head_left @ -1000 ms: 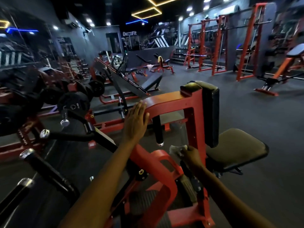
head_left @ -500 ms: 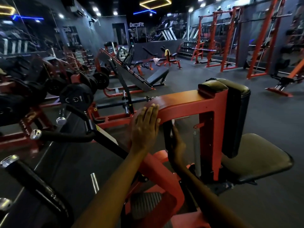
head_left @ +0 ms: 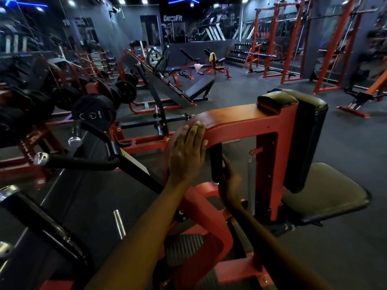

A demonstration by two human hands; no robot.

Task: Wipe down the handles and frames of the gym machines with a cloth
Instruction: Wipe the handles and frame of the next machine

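A red machine frame arches in front of me. My left hand lies flat on its curved left end, fingers straight. Under the arch hangs a short black post. My right hand is in shadow against the right side of that post, back of the hand toward me, slightly blurred. No cloth shows in this view; the hand's palm side is hidden.
A black back pad and seat stand right of the frame. Black handle bars with chrome ends jut in from the left, beside loaded weight plates. A spring hangs beside the red upright. Open floor lies beyond.
My right hand, which held a pale cloth low by the red upright, has moved up and left to the black post; the cloth is out of sight. The left hand stayed put.
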